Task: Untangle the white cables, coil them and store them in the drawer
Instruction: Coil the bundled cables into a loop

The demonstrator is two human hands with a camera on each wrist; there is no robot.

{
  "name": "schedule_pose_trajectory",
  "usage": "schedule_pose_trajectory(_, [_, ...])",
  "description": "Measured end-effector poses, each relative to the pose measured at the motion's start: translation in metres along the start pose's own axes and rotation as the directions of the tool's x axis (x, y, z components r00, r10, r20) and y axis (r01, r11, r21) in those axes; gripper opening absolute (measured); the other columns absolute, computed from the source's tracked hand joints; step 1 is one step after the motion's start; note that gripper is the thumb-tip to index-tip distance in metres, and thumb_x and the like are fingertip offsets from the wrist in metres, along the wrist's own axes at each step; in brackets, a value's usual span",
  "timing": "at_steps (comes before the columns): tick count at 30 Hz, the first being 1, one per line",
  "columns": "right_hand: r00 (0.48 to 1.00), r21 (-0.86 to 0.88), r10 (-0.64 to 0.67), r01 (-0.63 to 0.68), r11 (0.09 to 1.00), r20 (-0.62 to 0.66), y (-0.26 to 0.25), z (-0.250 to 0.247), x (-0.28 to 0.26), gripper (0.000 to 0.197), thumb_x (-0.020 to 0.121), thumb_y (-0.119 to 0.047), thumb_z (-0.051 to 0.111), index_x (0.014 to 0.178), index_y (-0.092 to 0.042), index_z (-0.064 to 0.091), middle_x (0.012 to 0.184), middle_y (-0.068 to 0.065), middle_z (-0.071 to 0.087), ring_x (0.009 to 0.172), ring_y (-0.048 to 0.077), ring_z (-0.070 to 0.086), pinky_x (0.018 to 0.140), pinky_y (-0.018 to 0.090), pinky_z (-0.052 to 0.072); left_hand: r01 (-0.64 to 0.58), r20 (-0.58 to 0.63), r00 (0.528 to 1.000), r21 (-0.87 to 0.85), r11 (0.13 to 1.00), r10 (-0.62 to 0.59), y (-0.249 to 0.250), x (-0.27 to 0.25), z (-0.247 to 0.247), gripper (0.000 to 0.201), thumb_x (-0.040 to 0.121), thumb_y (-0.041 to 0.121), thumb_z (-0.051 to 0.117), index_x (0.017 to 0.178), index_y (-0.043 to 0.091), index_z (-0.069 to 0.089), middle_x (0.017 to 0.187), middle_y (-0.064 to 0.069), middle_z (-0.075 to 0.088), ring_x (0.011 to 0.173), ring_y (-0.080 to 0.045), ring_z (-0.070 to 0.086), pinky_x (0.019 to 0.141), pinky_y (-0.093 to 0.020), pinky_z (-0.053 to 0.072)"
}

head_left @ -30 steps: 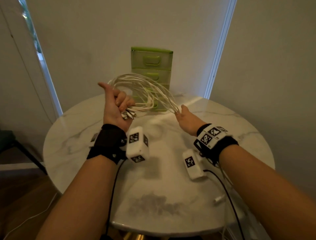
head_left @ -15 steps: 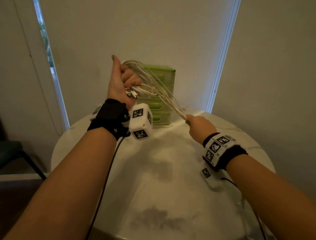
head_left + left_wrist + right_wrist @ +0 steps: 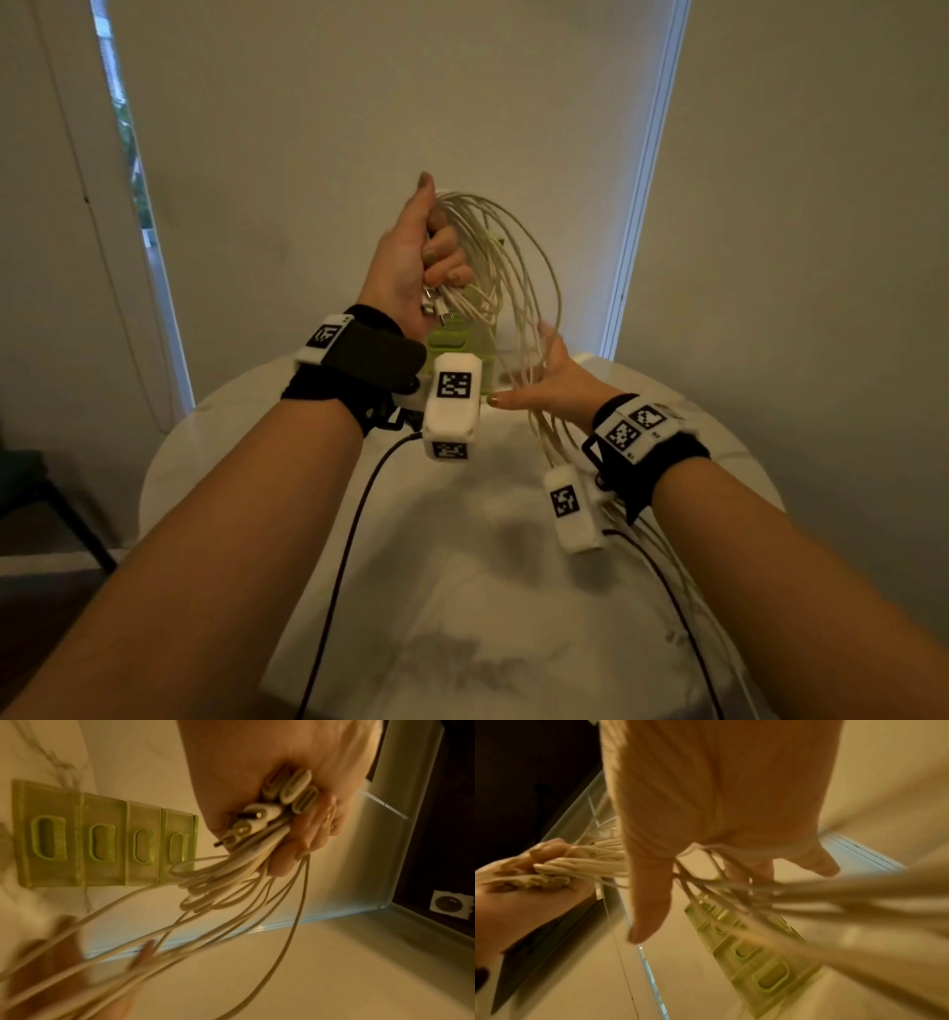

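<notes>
My left hand (image 3: 434, 257) is raised above the table and grips a bundle of white cables (image 3: 513, 257) near their plug ends (image 3: 436, 308), thumb pointing up. The strands arc over to the right and fall across my right hand (image 3: 544, 377), which is lower, palm up, fingers spread and straight. In the left wrist view the plugs (image 3: 282, 801) stick out of my fist. The right wrist view shows strands (image 3: 731, 882) running between my straight fingers (image 3: 649, 902). The slack trails down past my right wrist (image 3: 624, 519). The green drawer unit (image 3: 457, 339) stands behind my hands, its drawers (image 3: 102, 841) all pushed in.
A round white marble table (image 3: 462, 591) lies under both arms. The wall is close behind the drawer unit, with narrow window strips (image 3: 637, 205) at either side. A dark chair (image 3: 31, 493) stands at the left. Black wrist-camera leads (image 3: 349, 539) hang over the table.
My left hand has lifted the cable bundle higher. My right hand, which was pinching the strands, has let go and now lies flat with the strands running over its fingers.
</notes>
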State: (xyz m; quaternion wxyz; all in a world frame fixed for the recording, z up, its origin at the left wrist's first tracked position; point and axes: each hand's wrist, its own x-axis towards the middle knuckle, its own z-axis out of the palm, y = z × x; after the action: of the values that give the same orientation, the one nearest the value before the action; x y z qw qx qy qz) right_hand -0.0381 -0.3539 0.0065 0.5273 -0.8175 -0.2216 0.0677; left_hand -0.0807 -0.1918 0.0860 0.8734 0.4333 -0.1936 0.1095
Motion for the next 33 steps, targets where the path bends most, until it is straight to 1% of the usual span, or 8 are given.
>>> schedule_pose_trajectory(2, [0.998, 0.078, 0.044, -0.048, 0.996, 0.049, 0.003, 0.001, -0.002, 0.051, 0.081, -0.007, 0.067, 0.127, 0.001, 0.046, 0.080, 0.005, 0.071, 0.074, 0.014, 0.070, 0.086, 0.040, 0.050, -0.012, 0.008, 1.000, 0.025, 1.000, 0.012, 0.002, 0.004, 0.003, 0.043, 0.097, 0.044, 0.040, 0.061, 0.022, 0.034, 0.036, 0.009, 0.025, 0.028, -0.005, 0.021, 0.036, -0.019, 0.024])
schedule_pose_trajectory(4, [0.994, 0.160, 0.031, -0.047, 0.986, 0.104, 0.002, 0.002, -0.007, 0.014, 0.089, -0.008, 0.056, 0.100, 0.001, 0.055, 0.043, -0.002, 0.048, 0.036, 0.012, 0.052, 0.060, 0.036, 0.056, -0.044, -0.034, 0.998, 0.069, 0.997, 0.046, 0.005, 0.008, 0.001, 0.043, 0.097, 0.043, 0.042, 0.061, 0.022, 0.034, 0.037, 0.009, 0.024, 0.030, -0.006, 0.020, 0.038, -0.020, 0.024])
schedule_pose_trajectory(9, [0.994, 0.123, -0.101, 0.106, 0.987, -0.047, 0.007, -0.011, -0.027, 0.010, 0.092, -0.016, 0.054, 0.100, -0.010, 0.055, 0.058, 0.001, 0.041, 0.036, 0.009, 0.037, 0.038, 0.024, 0.045, -0.134, -0.223, 0.969, -0.119, 0.984, 0.105, 0.035, 0.023, -0.023, 0.046, 0.097, 0.047, 0.041, 0.060, 0.020, 0.037, 0.045, 0.009, 0.044, 0.029, -0.005, 0.024, 0.036, -0.017, 0.031])
schedule_pose_trajectory(11, [0.993, 0.196, -0.119, 0.114, 0.974, 0.012, 0.013, -0.017, -0.034, 0.018, 0.094, -0.014, 0.049, 0.110, -0.015, 0.057, 0.064, 0.002, 0.042, 0.039, 0.009, 0.040, 0.042, 0.025, 0.050, -0.176, -0.274, 0.952, -0.113, 0.978, 0.140, 0.046, 0.025, -0.031, 0.046, 0.096, 0.050, 0.038, 0.064, 0.018, 0.042, 0.077, 0.006, 0.069, 0.029, -0.004, 0.029, 0.037, -0.016, 0.036])
schedule_pose_trajectory(17, [0.983, 0.079, 0.058, -0.045, 0.996, -0.173, 0.002, -0.006, -0.028, 0.026, 0.099, -0.018, 0.037, 0.107, -0.005, 0.058, 0.062, 0.003, 0.040, 0.039, 0.010, 0.029, 0.036, 0.015, 0.025, -0.158, -0.162, 0.972, 0.095, 0.983, 0.172, 0.029, 0.014, -0.022, 0.045, 0.098, 0.051, 0.028, 0.076, 0.014, 0.043, 0.119, -0.007, 0.067, 0.031, -0.006, 0.025, 0.041, -0.017, 0.039])
schedule_pose_trajectory(21, [0.976, -0.087, 0.164, -0.177, 0.980, -0.145, -0.016, 0.011, -0.021, 0.023, 0.096, -0.014, 0.034, 0.083, -0.009, 0.052, 0.060, 0.006, 0.041, 0.043, 0.015, 0.033, 0.040, 0.021, 0.027, -0.068, -0.001, 0.998, 0.174, 0.982, 0.069, 0.018, 0.003, -0.009, 0.052, 0.096, 0.054, 0.021, 0.076, 0.013, 0.046, 0.065, -0.004, 0.069, 0.028, -0.003, 0.024, 0.037, -0.015, 0.030])
schedule_pose_trajectory(24, [0.946, 0.029, 0.305, -0.304, 0.952, -0.108, -0.034, 0.017, -0.014, 0.031, 0.095, -0.008, 0.033, 0.066, -0.007, 0.045, 0.058, 0.008, 0.040, 0.034, 0.013, 0.033, 0.038, 0.015, 0.027, 0.013, 0.122, 0.992, 0.147, 0.989, -0.032, 0.011, -0.002, -0.005, 0.051, 0.096, 0.055, 0.018, 0.069, 0.019, 0.039, 0.030, 0.008, 0.031, 0.024, -0.003, 0.022, 0.033, -0.015, 0.024])
schedule_pose_trajectory(33, [0.979, -0.362, 0.172, -0.123, 0.924, 0.107, -0.073, 0.021, -0.026, 0.024, 0.095, -0.030, 0.047, 0.088, -0.007, 0.051, 0.067, 0.008, 0.046, 0.049, 0.016, 0.035, 0.045, 0.025, 0.031, -0.098, 0.233, 0.972, 0.449, 0.888, -0.010, -0.005, -0.009, -0.008, 0.045, 0.069, 0.056, 0.050, 0.083, 0.014, 0.048, 0.058, 0.001, 0.068, 0.026, -0.004, 0.028, 0.037, -0.015, 0.032])
